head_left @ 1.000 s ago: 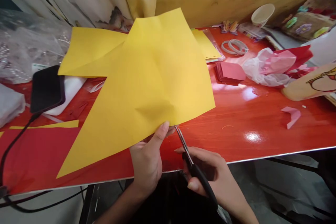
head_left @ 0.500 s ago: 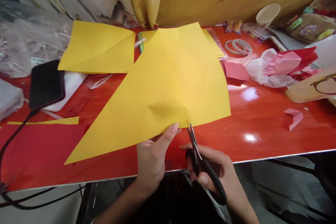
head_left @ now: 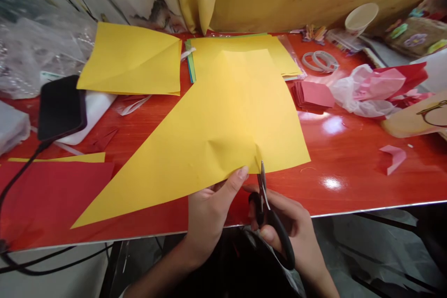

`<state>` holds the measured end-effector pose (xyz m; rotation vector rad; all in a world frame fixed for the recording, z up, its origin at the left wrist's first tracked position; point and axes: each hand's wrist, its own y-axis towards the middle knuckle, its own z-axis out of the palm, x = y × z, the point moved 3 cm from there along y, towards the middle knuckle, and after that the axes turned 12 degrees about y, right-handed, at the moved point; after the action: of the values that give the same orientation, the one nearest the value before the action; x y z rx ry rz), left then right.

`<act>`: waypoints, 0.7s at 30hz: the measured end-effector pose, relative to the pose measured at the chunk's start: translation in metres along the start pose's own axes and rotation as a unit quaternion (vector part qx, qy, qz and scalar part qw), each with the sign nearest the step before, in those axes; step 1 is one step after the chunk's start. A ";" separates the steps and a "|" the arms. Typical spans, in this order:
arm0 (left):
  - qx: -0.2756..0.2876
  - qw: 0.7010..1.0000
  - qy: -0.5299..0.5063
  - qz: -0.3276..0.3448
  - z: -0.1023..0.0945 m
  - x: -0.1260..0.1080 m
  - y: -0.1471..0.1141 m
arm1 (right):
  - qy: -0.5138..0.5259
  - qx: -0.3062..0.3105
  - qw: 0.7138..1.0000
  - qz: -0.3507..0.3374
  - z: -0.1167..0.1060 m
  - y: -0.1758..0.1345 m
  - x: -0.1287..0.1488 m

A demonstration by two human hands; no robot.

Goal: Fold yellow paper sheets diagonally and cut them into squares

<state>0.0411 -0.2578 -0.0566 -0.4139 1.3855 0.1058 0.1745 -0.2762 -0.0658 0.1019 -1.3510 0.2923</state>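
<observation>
One left hand (head_left: pixel 208 212) and one right hand (head_left: pixel 295 228), two in all, at lower centre. One pair of scissors (head_left: pixel 279 233) there too. One large yellow sheet (head_left: pixel 223 121) at centre; at least two smaller yellow sheets (head_left: pixel 136 63), upper left; one yellow paper stack (head_left: pixel 206 51), upper centre, its layers too close to count. One red sheet (head_left: pixel 52 195), lower left. One smartphone (head_left: pixel 62 109), left. Toward the upper right, two pale rings (head_left: pixel 323 71), one paper cup (head_left: pixel 361 19) and at least three flower decorations (head_left: pixel 415 39). One pile of several red cards (head_left: pixel 316 94) and one pink scrap (head_left: pixel 396 157), right. One bench (head_left: pixel 349 149).
</observation>
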 end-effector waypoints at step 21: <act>0.001 1.000 0.025 0.004 0.001 -0.004 -0.001 | -0.023 -0.020 0.999 0.015 -0.004 -0.004 -0.001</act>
<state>0.0412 -0.2575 -0.0522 -0.4121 1.4368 0.1018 0.1791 -0.2794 -0.0675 0.0561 -1.4035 0.2896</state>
